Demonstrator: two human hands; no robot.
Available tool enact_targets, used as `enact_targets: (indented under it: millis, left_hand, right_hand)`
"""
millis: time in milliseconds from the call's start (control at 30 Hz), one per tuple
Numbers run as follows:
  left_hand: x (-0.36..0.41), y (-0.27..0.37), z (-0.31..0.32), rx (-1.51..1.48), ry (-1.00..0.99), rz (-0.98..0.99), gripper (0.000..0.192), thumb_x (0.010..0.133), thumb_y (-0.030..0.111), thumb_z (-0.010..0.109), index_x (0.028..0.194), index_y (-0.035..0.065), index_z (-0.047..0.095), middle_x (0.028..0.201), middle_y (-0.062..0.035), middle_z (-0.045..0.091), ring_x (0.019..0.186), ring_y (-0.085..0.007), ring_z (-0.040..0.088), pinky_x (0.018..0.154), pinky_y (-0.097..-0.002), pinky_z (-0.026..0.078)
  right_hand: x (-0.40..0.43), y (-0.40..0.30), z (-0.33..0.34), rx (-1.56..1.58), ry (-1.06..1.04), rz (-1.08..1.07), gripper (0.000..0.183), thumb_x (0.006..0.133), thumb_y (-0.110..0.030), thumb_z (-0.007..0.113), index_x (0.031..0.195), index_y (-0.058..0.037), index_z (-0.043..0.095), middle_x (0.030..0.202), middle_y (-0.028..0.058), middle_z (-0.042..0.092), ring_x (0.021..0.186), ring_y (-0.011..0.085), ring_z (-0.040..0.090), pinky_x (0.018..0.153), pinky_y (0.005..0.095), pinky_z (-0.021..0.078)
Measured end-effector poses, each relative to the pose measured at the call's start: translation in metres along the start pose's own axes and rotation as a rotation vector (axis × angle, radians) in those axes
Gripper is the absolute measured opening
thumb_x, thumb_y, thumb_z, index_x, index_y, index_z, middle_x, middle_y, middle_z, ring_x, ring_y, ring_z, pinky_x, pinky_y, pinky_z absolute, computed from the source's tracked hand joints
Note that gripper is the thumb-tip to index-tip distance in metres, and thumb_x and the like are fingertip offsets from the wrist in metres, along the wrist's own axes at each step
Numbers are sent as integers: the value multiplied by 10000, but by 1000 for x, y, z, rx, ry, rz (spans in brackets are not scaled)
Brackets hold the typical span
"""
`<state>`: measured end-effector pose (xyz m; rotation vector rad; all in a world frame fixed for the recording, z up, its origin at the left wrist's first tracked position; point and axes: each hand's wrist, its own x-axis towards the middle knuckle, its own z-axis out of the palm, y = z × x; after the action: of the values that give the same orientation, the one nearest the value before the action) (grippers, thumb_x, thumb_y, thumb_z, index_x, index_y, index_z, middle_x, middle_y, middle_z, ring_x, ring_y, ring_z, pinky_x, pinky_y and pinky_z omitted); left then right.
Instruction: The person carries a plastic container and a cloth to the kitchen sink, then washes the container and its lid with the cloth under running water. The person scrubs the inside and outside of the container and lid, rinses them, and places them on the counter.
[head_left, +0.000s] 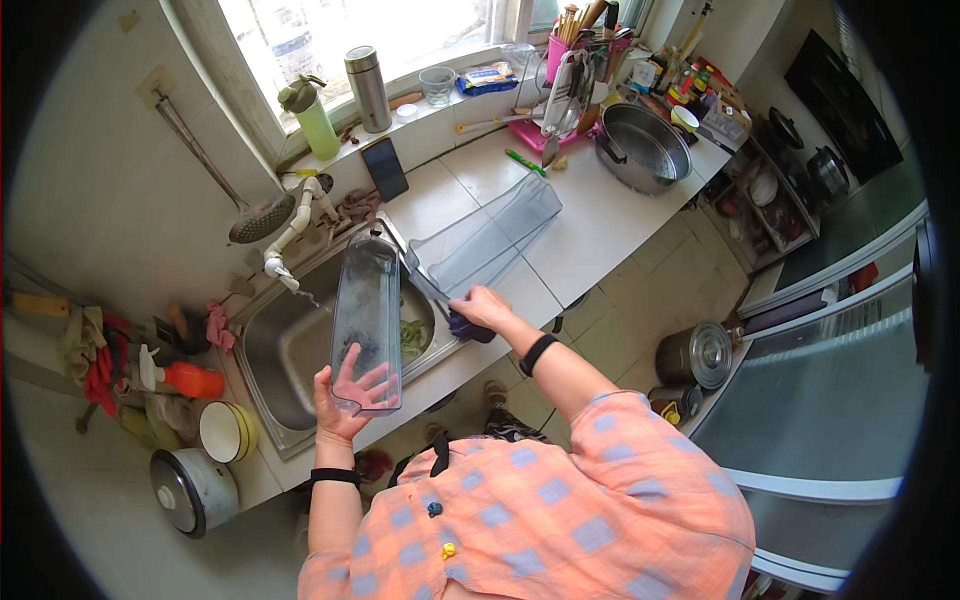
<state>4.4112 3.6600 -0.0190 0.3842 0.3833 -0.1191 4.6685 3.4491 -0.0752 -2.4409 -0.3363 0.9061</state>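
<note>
My left hand (360, 386) supports a long clear plastic bin (367, 307) from its near end. The palm and spread fingers show through the plastic, and the thumb rests at the side. The bin is tilted over the stainless steel sink (281, 360). At the sink's right rim, my right hand (484, 309) grips a bunched dark blue cloth (471, 328). Beyond that hand, a second clear plastic bin (487, 232) lies on the tiled counter. A thin stream of water runs from the faucet (281, 274). Green scraps (414, 337) lie in the sink.
A smartphone (385, 169) leans against the wall behind the sink. A large steel pot (645, 150) stands on the right counter near a utensil rack (566, 94). Left of the sink are an orange spray bottle (193, 379), stacked bowls (223, 433) and a lidded cooker (191, 491).
</note>
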Motion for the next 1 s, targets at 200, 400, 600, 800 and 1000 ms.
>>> enact_targets:
  millis: [200,400,600,800,1000]
  left_hand:
    - [24,1,2,70,-33,-42,691,789,535,614,1407,285,431,1337,-242,458,1210,-493,441,941,-657,393]
    - [70,18,1,153,-31,-101,644,806,536,593,1380,272,470,1296,-176,505,1184,-514,459,913,-661,406]
    - [118,32,-1,164,-44,-146,617,796,557,600,1328,250,538,1264,-152,524,1157,-525,478,896,-658,409]
    - [156,39,-7,47,-88,-202,641,824,622,555,1328,227,541,1325,-184,499,1180,-533,453,898,-666,396]
    - [198,27,-24,-180,231,-90,746,885,709,342,1290,117,545,1368,-206,471,1232,-450,453,982,-653,328]
  right_hand:
    - [-22,55,-37,176,73,-46,631,761,-497,632,1125,18,622,1046,219,662,979,297,644,856,369,493]
    - [-64,50,-81,149,133,-127,469,767,-406,680,990,-6,579,884,163,661,834,268,639,769,356,499]
    - [-92,25,-118,23,34,-430,696,778,-357,669,1397,-184,401,870,155,669,823,332,651,758,400,511]
    - [-67,13,-105,-343,-54,-398,533,809,-348,629,1314,-222,515,903,151,689,876,334,655,794,424,516]
    - [-62,22,-95,-326,72,-443,283,813,-310,636,1028,-127,652,914,119,692,890,318,653,787,419,518]
